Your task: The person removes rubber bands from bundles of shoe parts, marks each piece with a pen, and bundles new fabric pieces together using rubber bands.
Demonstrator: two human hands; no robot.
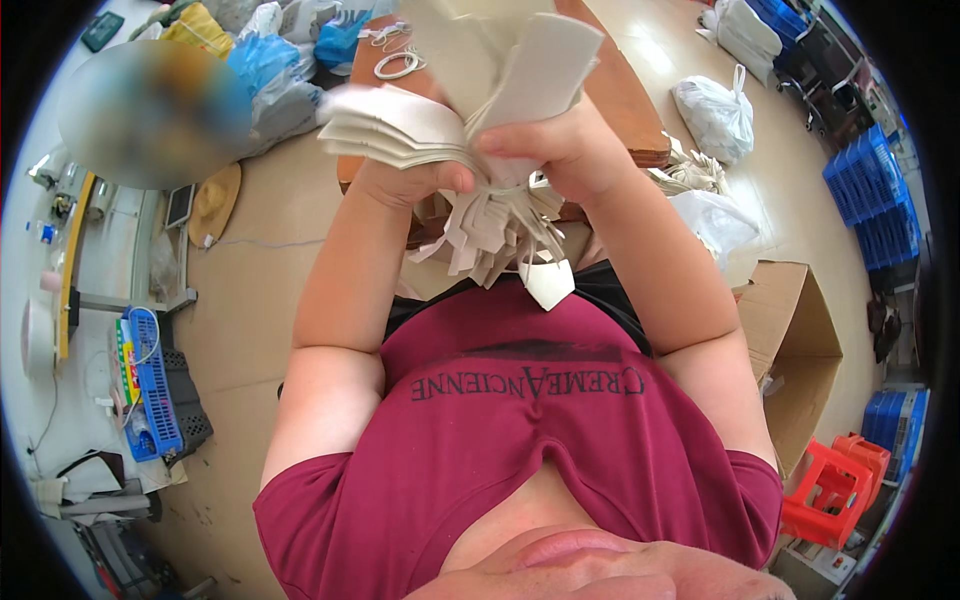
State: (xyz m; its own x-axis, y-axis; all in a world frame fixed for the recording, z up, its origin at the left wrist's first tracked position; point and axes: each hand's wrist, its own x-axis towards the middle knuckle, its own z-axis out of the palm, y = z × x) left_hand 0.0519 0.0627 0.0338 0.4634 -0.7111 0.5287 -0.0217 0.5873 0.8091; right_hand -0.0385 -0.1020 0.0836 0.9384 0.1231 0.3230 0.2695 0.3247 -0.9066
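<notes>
Above the wooden table, my left hand (412, 184) is closed around one part of a thick bundle of off-white flat strips (390, 128), its thumb pointing toward the middle. My right hand (572, 152) grips the other part, the thumb pressed over a broad white strip (548, 68). Both hands meet at the bundle's middle, where the strips fan out upward. Below them hang many narrow strip ends (490, 228), one with a pointed white tip (548, 282). Whether the strips are paper or cloth I cannot tell. The fingers behind the bundle are hidden.
White cord loops (400, 66) lie on the brown table (630, 100). Loose strips (700, 172) and a white plastic bag (716, 112) are at its right. Further right stand a cardboard box (790, 335), red stools (826, 492) and blue crates (866, 185). A straw hat (216, 205) lies left.
</notes>
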